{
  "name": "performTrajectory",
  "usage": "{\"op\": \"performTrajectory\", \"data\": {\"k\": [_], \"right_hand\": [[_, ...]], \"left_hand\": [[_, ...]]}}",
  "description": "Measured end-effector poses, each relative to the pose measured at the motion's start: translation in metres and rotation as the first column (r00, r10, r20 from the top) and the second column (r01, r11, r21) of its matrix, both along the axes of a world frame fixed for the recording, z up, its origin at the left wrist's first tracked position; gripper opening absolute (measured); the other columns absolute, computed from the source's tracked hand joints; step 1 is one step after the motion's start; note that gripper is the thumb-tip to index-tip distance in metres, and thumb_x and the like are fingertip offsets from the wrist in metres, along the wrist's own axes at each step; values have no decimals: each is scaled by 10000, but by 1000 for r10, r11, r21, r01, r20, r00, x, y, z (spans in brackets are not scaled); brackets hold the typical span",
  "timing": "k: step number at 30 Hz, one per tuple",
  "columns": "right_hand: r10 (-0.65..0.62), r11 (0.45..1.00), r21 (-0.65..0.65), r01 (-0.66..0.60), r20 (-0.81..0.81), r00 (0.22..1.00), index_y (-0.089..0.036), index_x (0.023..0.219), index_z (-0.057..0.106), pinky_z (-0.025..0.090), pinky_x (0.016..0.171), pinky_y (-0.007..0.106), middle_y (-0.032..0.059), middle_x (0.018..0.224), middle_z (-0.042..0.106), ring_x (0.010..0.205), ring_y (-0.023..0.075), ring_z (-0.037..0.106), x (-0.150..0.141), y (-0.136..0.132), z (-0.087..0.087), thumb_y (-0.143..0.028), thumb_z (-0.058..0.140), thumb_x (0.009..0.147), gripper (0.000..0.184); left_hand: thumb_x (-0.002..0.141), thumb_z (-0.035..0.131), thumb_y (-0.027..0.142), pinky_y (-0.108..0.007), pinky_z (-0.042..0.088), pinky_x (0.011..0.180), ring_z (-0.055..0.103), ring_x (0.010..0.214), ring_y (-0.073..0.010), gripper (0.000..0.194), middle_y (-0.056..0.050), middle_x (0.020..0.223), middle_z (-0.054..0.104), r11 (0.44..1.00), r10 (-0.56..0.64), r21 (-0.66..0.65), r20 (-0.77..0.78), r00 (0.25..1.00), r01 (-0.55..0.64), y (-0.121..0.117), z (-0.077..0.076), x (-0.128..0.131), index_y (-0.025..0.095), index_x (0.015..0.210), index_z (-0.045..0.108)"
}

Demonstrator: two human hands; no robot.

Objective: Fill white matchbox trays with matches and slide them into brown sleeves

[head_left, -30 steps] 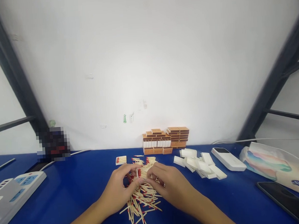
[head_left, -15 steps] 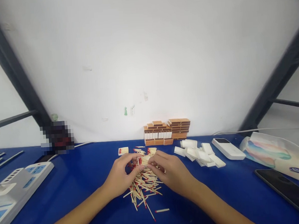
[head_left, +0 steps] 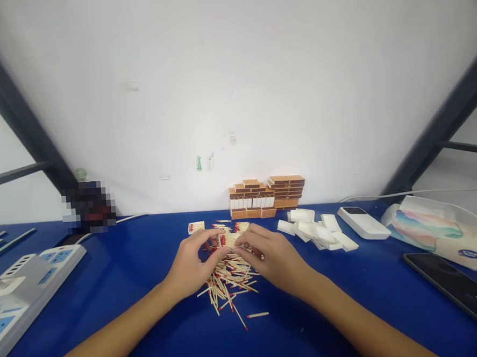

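Above the pile of red-tipped matches (head_left: pixel 232 278), my left hand (head_left: pixel 192 263) pinches a small white matchbox tray (head_left: pixel 221 241) by its left end. Matches lie inside the tray, their red heads toward the left. My right hand (head_left: pixel 273 260) is closed at the tray's right end, fingertips on the matches there; a pale match end pokes out between its fingers. How many matches it holds is hidden. Behind the hands lie a filled tray (head_left: pixel 196 227) and a small bunch of matches (head_left: pixel 242 227). One loose match (head_left: pixel 257 315) lies nearer to me.
Brown matchboxes (head_left: pixel 286 189) are stacked against the wall. Several white trays (head_left: pixel 315 232) lie heaped at right, beside a white device with a dark screen (head_left: pixel 362 223), a tissue pack (head_left: pixel 438 236) and a phone (head_left: pixel 455 286). A power strip (head_left: pixel 39 290) is at left.
The whole view has shifted, so the table things appear a little higher. Both hands keep their places around the tray, with only slight finger movement on the right.
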State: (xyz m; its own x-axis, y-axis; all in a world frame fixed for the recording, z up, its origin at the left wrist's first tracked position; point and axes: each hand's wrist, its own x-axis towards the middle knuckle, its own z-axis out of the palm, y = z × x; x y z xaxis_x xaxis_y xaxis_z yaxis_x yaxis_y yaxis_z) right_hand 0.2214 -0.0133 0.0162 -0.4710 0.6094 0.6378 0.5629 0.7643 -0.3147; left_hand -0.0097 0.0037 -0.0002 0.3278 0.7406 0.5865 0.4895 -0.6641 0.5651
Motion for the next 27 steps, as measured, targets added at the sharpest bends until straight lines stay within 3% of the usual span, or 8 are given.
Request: {"op": "performTrajectory", "data": {"k": [27], "right_hand": [[17, 1000, 11, -17, 18, 1000, -198, 1032, 674, 461, 619, 255, 42, 967, 641, 694, 119, 593, -1, -2, -4, -225, 590, 1012, 90]], "left_hand": [[975, 684, 376, -318, 557, 777, 659, 790, -167, 311, -39, 949, 741, 999, -33, 16, -23, 999, 33, -3, -2, 2, 220, 1244, 696]]}}
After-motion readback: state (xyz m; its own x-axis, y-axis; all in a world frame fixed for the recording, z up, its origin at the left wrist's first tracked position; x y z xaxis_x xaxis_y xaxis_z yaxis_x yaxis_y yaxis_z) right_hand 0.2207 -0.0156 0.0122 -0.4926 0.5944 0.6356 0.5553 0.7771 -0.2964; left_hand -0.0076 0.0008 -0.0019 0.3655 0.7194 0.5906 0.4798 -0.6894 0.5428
